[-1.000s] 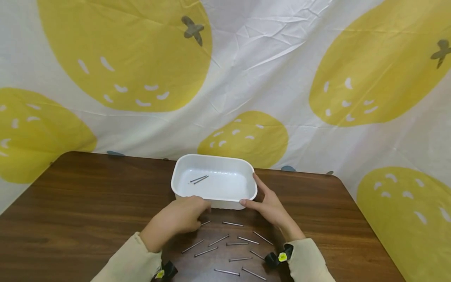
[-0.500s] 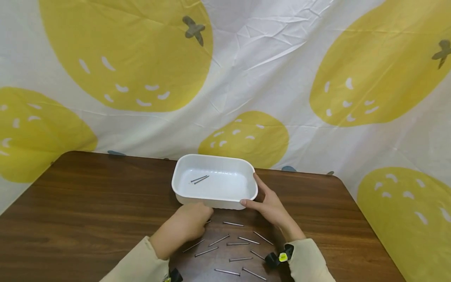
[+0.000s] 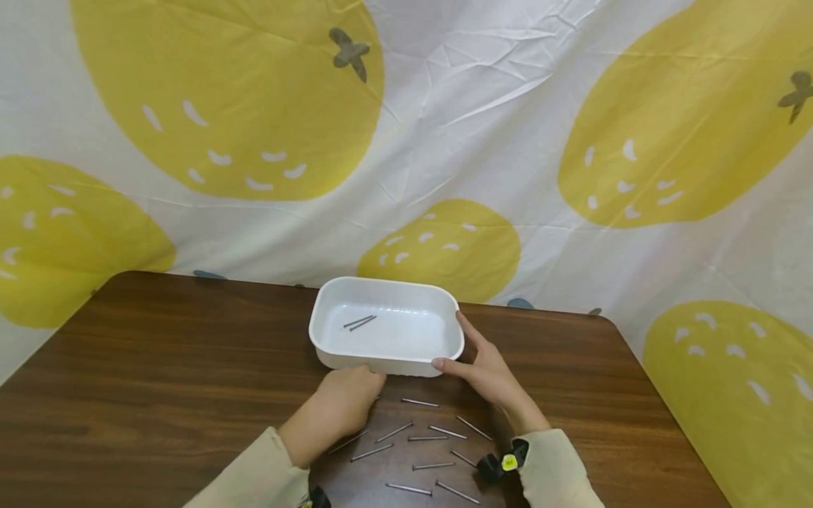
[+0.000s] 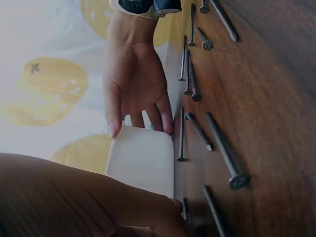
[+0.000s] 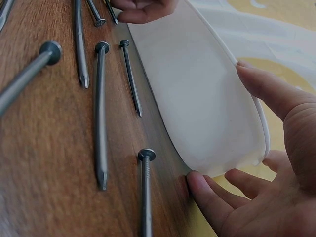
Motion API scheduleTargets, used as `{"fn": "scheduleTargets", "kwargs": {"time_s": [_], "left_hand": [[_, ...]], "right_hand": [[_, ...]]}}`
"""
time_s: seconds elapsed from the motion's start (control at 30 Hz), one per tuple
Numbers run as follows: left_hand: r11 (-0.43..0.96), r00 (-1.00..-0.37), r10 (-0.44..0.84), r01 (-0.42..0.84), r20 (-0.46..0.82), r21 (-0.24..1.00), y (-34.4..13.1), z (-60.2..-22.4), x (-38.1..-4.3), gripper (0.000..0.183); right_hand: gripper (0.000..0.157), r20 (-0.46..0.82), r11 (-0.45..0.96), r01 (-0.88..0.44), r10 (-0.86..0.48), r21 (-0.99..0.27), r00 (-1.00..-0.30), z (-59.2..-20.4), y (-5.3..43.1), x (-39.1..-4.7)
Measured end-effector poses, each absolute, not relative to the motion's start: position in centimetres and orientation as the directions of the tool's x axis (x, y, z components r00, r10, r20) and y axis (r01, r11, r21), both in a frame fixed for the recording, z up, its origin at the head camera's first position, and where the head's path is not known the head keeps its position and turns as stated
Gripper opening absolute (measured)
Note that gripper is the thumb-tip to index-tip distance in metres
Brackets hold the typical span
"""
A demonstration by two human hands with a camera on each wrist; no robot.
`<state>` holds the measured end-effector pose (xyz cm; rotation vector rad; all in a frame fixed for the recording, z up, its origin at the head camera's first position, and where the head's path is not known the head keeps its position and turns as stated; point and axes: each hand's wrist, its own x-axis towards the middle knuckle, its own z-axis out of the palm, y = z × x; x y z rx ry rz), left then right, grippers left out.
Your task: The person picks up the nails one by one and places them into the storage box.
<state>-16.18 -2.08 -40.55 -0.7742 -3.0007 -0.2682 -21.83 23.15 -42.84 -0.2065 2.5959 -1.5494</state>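
Note:
A white rectangular container [image 3: 387, 368] sits at the back of the table, with a couple of nails [image 3: 362, 323] lying inside. My right hand [image 3: 488, 374] holds its right end, thumb on the near rim and fingers round the side, as the right wrist view [image 5: 266, 182] also shows. Just in front of the container, my left hand [image 3: 349, 401] reaches down with curled fingers. Its fingertips pinch at a nail [image 5: 110, 11] on the table; the back of the hand hides most of this nail in the head view.
Several loose nails [image 3: 428, 439] lie scattered on the brown wooden table [image 3: 190, 353] between the forearms. Behind the table hangs a white cloth [image 3: 432, 141] with yellow fruit prints. A black wrist camera [image 3: 492, 468] sits low beside the right sleeve.
My left hand has shifted a little right and nearer to me, down over the nail, its fingers more tucked in. My right hand and the container stay where they were.

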Motion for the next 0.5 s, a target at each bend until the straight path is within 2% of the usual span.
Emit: {"fn": "scheduleTargets", "kwargs": {"time_s": [0.23, 0.5], "left_hand": [[0.867, -0.890, 0.445, 0.456, 0.100, 0.200, -1.99, -41.02, -16.32, 0.014], [0.844, -0.890, 0.453, 0.445, 0.046, 0.299, -2.27, -40.97, -16.78, 0.029]], "right_hand": [[0.100, -0.031, 0.460, -0.057, -0.180, -0.886, -0.983, -42.72, 23.10, -21.74], [0.100, -0.033, 0.473, -0.055, -0.175, -0.879, -0.984, -42.66, 23.09, -21.76]]}}
